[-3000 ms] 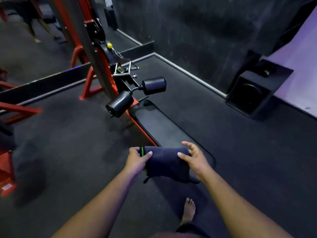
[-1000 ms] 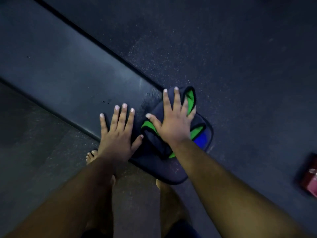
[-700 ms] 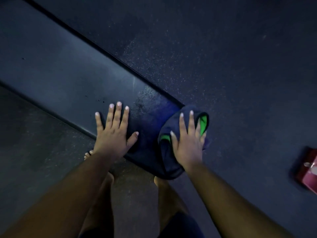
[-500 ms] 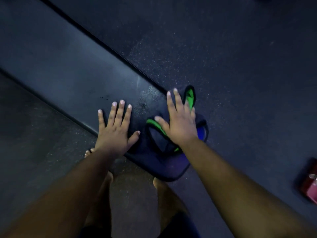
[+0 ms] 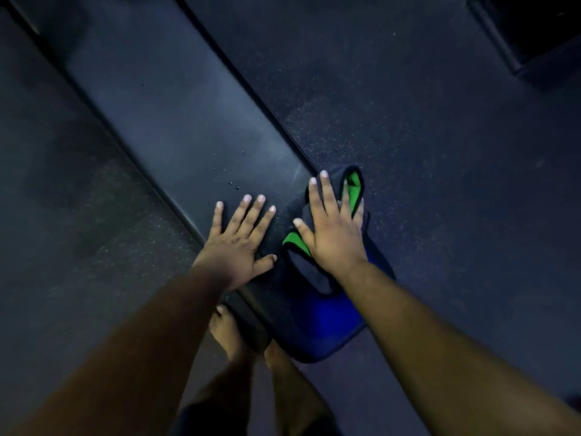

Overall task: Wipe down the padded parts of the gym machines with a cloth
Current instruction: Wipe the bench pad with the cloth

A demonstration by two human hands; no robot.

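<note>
A long black padded bench point(image 5: 176, 121) runs diagonally from the upper left to its near end below me. My left hand point(image 5: 240, 243) lies flat on the pad near its left edge, fingers straight and spread. My right hand point(image 5: 333, 228) presses flat on a folded dark blue cloth with green trim point(image 5: 314, 272), which lies on the pad's near right corner and hangs over its right edge. A few water drops point(image 5: 232, 183) sit on the pad just ahead of my left fingers.
Dark speckled rubber floor point(image 5: 424, 152) surrounds the bench on both sides. A black box-shaped object point(image 5: 540, 33) stands at the upper right corner. My bare feet point(image 5: 226, 335) stand at the bench's near end.
Three seconds ago both hands held the cloth above the bench end. Over the last second my right hand has slid the cloth back and forth on the pad's near corner; my left hand stays flat.
</note>
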